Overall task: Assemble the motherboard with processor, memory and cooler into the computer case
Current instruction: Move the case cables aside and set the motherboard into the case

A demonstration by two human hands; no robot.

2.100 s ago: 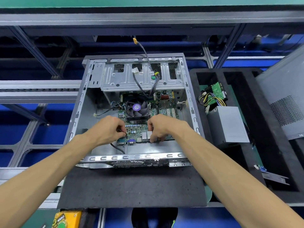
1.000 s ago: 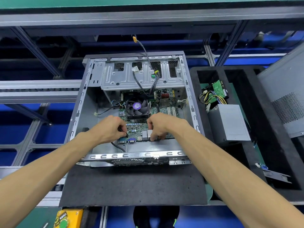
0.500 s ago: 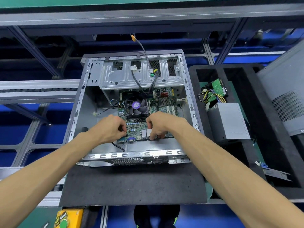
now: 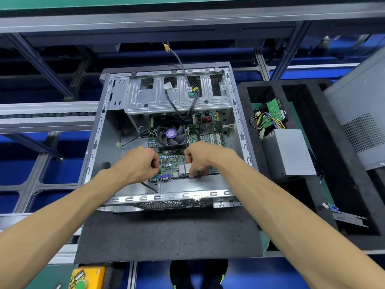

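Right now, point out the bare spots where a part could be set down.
Free: the dark foam mat before the computer case; the bare case floor left of the motherboard. Crowded: the board's near edge, gripped by the left hand and right hand.

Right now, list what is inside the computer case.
Inside the computer case: the motherboard with cooler fan, black cables, both hands gripping the board's near edge. Its edge beneath the fingers is hidden.
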